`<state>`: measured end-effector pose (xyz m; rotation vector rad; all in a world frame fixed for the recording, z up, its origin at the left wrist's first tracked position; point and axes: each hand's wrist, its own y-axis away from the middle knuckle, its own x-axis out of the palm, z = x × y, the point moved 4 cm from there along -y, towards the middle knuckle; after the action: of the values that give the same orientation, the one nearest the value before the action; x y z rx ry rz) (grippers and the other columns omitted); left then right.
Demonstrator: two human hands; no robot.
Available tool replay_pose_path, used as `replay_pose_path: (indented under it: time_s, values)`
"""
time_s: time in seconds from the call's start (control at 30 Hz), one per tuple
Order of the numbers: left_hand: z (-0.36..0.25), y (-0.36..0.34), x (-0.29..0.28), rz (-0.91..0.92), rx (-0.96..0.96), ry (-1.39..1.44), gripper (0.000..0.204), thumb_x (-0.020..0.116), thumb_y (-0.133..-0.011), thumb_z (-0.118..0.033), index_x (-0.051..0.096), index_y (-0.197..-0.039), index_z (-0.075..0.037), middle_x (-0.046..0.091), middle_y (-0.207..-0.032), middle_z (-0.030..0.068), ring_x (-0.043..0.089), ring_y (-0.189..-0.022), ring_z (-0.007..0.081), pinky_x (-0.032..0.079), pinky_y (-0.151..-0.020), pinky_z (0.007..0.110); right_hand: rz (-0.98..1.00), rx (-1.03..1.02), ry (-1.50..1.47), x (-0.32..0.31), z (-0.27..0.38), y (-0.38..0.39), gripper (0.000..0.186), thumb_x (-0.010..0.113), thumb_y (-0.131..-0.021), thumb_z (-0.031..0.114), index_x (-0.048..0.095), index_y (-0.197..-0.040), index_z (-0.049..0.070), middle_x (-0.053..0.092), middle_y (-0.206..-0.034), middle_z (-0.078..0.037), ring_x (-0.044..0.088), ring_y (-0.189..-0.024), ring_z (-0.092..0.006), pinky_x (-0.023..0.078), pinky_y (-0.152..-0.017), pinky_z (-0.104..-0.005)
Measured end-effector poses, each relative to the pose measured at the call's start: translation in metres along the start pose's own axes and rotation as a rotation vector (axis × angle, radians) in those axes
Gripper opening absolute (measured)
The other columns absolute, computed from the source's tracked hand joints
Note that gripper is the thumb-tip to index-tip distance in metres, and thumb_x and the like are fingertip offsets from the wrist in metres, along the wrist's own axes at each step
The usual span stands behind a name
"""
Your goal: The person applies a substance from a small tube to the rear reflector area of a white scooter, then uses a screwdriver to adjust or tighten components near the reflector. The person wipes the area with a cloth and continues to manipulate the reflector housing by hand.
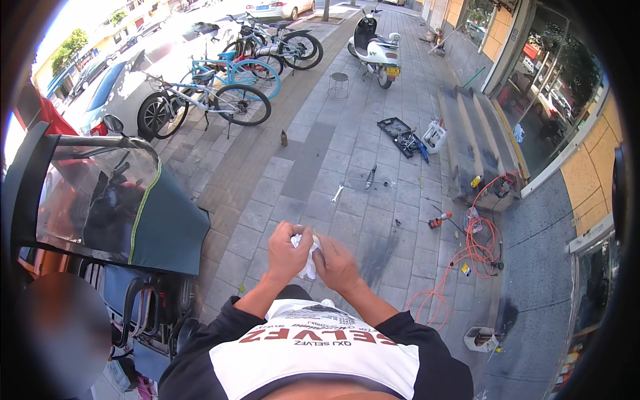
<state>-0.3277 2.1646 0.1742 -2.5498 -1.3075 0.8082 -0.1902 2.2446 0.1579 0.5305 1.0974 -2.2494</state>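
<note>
In front of my chest, my left hand [287, 252] is closed on a crumpled white tissue or thin cloth [309, 268]. My right hand [339, 265] is closed on the same white piece from the other side, its fingers partly hidden. Part of the white material hangs down between the two palms. On the paving beyond my hands lie an open-ended wrench [337, 194] and a dark, slim hand tool [371, 177], neither touched.
An open black tool case [403, 138] and a white jug [435, 137] stand ahead, near the steps [477, 133]. An orange hose [467, 257] coils at right. Bicycles [243, 105] and a covered three-wheeler [167, 213] line the left; a white scooter [383, 53] is parked farther off.
</note>
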Motion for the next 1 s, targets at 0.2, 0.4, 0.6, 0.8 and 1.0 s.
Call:
replay_pose_path:
  time_s: [0.2, 0.4, 0.6, 0.8, 1.0]
  values:
    - [0.051, -0.172, 0.068, 0.14, -0.018, 0.18, 0.018, 0.078, -0.095, -0.018, 0.075, -0.094, 0.0, 0.071, -0.087, 0.0092, 0.067, -0.08, 0.0192, 0.052, -0.072, 0.034, 0.057, 0.156, -0.42, 0.045, -0.135, -0.135, 0.03, 0.072, -0.098, 0.012, 0.066, -0.124, -0.002, 0.071, -0.101, -0.012, 0.069, -0.079, -0.0217, 0.055, -0.067, -0.036]
    - [0.115, -0.369, 0.151, 0.498, -0.016, 0.556, 0.022, 0.071, -0.105, -0.022, 0.075, -0.1, -0.001, 0.074, -0.094, 0.0025, 0.064, -0.086, 0.0075, 0.052, -0.076, 0.028, 0.531, 0.794, -1.658, 0.092, -0.29, -0.277, 0.039, 0.059, -0.11, 0.039, 0.063, -0.12, 0.001, 0.061, -0.082, -0.002, 0.053, -0.054, -0.0086, 0.042, -0.051, -0.0251]
    - [0.13, -0.548, 0.231, 0.623, -0.002, 0.584, 0.02, 0.072, -0.104, -0.02, 0.073, -0.098, -0.002, 0.071, -0.09, 0.0008, 0.062, -0.083, 0.0064, 0.051, -0.073, 0.026, 0.481, 0.764, -2.05, 0.133, -0.395, -0.403, 0.046, 0.061, -0.107, 0.047, 0.063, -0.118, 0.002, 0.06, -0.077, -0.003, 0.054, -0.051, -0.0089, 0.045, -0.047, -0.0272]
    - [0.179, -0.714, 0.308, 0.45, -0.273, 0.33, 0.022, 0.075, -0.099, -0.023, 0.073, -0.096, -0.001, 0.075, -0.094, 0.0064, 0.068, -0.088, 0.0119, 0.055, -0.08, 0.032, 0.097, 0.651, -1.01, 0.15, -0.51, -0.562, 0.034, 0.069, -0.105, 0.021, 0.067, -0.132, 0.001, 0.07, -0.095, -0.006, 0.067, -0.075, -0.0116, 0.056, -0.065, -0.0281]
    - [0.228, -0.894, 0.415, 0.273, -0.048, 0.282, 0.02, 0.075, -0.099, -0.021, 0.073, -0.09, -0.002, 0.074, -0.091, 0.0071, 0.068, -0.079, 0.0125, 0.054, -0.069, 0.03, -0.02, 0.447, -0.711, 0.184, -0.664, -0.714, 0.038, 0.07, -0.102, 0.011, 0.066, -0.139, 0.001, 0.071, -0.108, -0.004, 0.065, -0.089, -0.0077, 0.054, -0.074, -0.0253]
